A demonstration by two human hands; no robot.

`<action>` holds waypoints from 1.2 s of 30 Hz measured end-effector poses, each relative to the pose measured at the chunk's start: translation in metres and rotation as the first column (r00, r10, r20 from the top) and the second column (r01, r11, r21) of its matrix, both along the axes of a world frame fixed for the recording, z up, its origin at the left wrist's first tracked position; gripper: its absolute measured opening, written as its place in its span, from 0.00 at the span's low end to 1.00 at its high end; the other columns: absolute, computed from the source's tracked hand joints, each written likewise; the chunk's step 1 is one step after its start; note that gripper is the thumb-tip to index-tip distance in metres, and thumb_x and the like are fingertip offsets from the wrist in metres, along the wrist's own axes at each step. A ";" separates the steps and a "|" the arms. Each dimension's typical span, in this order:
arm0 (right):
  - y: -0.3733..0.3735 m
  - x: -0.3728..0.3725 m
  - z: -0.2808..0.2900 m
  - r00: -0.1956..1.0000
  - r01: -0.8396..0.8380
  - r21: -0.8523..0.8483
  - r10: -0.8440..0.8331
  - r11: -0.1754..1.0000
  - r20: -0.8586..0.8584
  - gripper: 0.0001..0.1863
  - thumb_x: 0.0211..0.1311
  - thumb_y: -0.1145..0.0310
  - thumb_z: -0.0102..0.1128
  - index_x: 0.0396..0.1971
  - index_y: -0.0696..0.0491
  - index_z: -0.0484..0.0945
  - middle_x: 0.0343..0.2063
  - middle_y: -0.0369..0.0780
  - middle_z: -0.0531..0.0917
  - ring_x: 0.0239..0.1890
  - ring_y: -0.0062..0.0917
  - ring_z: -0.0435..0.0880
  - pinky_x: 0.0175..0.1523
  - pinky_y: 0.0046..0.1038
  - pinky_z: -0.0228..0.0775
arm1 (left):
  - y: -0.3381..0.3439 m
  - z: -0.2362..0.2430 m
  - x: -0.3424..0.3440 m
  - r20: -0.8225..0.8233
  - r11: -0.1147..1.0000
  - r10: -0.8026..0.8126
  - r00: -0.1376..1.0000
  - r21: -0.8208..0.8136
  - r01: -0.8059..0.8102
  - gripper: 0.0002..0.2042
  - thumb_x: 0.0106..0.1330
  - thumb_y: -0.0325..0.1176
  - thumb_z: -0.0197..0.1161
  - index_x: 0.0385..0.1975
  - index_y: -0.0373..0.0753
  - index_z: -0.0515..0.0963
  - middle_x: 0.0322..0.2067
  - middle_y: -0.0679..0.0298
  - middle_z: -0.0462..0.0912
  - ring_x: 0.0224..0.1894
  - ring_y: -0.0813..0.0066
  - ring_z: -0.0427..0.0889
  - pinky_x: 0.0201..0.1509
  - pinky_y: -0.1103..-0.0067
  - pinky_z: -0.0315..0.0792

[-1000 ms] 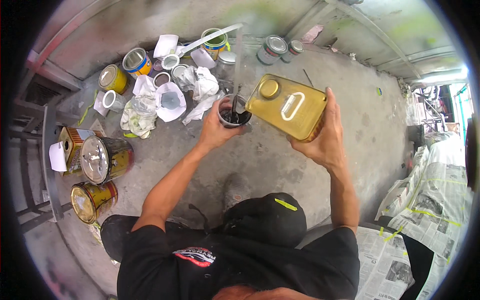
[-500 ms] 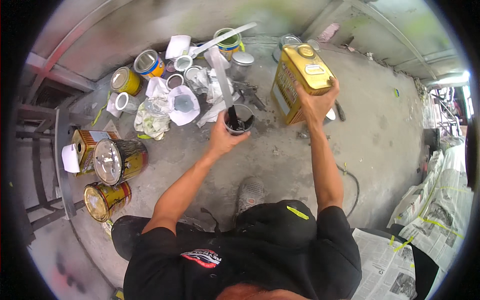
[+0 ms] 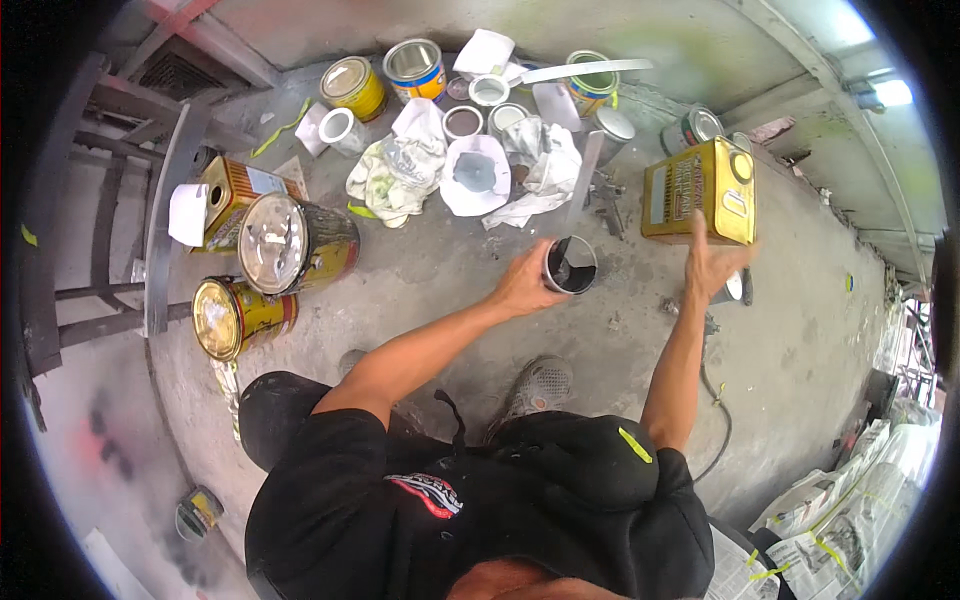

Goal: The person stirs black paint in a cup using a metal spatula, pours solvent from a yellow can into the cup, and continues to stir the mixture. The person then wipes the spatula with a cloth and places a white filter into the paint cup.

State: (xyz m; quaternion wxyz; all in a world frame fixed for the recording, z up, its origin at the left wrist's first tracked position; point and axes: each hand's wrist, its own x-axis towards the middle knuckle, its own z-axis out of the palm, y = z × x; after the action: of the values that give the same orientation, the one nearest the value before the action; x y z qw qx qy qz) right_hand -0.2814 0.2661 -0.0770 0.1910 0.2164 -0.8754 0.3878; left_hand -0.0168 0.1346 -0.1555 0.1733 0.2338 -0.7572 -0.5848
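Observation:
My left hand (image 3: pixel 522 280) grips a clear cup (image 3: pixel 572 270) with black liquid in it; a pale flat stick (image 3: pixel 584 180) rises from the cup. A rectangular yellow metal can (image 3: pixel 682 188) with a cap and handle on top rests on the floor to the right. My right hand (image 3: pixel 708 262) is just below this can, fingers apart and slightly blurred, holding nothing visible. Between cup and can lie small dark tools (image 3: pixel 610 205) that I cannot make out. A white round object (image 3: pixel 733 287) is partly hidden behind my right hand.
Paint tins (image 3: pixel 413 70), small white cups (image 3: pixel 342 130) and crumpled rags (image 3: pixel 395 175) crowd the back left of the concrete floor (image 3: pixel 790 350). Larger cans (image 3: pixel 270 245) stand left beside a metal frame (image 3: pixel 165 250). A hose (image 3: pixel 720 420) runs along the right, near newspaper-masked items (image 3: pixel 840 510).
The yellow can was held tilted over the cup, then moved right and set down upright; my right hand has let go of it. My view has shifted, showing more of the right wall.

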 end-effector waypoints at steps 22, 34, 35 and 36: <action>-0.002 0.129 0.113 0.630 -0.720 0.065 0.610 0.691 0.481 0.13 0.67 0.62 0.65 0.41 0.57 0.85 0.28 0.46 0.86 0.29 0.33 0.85 0.35 0.32 0.73 | 0.005 0.011 -0.008 -0.246 0.981 0.096 0.965 -0.140 -0.133 0.44 0.42 0.31 0.83 0.62 0.37 0.65 0.50 0.55 0.81 0.50 0.61 0.84 0.54 0.71 0.78; -0.013 0.142 0.040 0.544 -0.756 -0.070 0.685 0.651 0.484 0.12 0.68 0.61 0.61 0.44 0.49 0.84 0.26 0.50 0.83 0.28 0.48 0.82 0.32 0.40 0.73 | 0.005 -0.048 0.005 -0.144 0.960 0.140 0.980 -0.224 -0.170 0.46 0.41 0.30 0.83 0.63 0.38 0.61 0.53 0.52 0.79 0.53 0.54 0.82 0.57 0.66 0.77; -0.012 0.144 0.038 0.540 -0.759 -0.073 0.688 0.647 0.485 0.12 0.68 0.61 0.61 0.44 0.49 0.84 0.26 0.50 0.83 0.28 0.48 0.82 0.32 0.40 0.73 | 0.010 -0.053 0.009 -0.117 0.972 0.126 0.985 -0.185 -0.146 0.46 0.42 0.32 0.83 0.62 0.38 0.62 0.54 0.51 0.78 0.54 0.54 0.82 0.57 0.65 0.77; -0.011 0.145 0.036 0.537 -0.754 -0.046 0.654 0.656 0.532 0.12 0.68 0.61 0.60 0.44 0.50 0.84 0.27 0.50 0.84 0.29 0.49 0.83 0.34 0.40 0.74 | 0.014 -0.057 0.012 -0.091 0.982 0.110 0.990 -0.144 -0.123 0.45 0.42 0.34 0.84 0.62 0.37 0.62 0.54 0.51 0.78 0.54 0.53 0.81 0.57 0.65 0.77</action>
State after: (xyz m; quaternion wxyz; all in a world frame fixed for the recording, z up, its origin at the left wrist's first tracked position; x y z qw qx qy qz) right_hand -0.1359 0.2552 -0.0409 -0.2394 0.4590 -0.7623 0.3885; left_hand -0.0049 0.1489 -0.2120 0.2556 0.2397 -0.7761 -0.5243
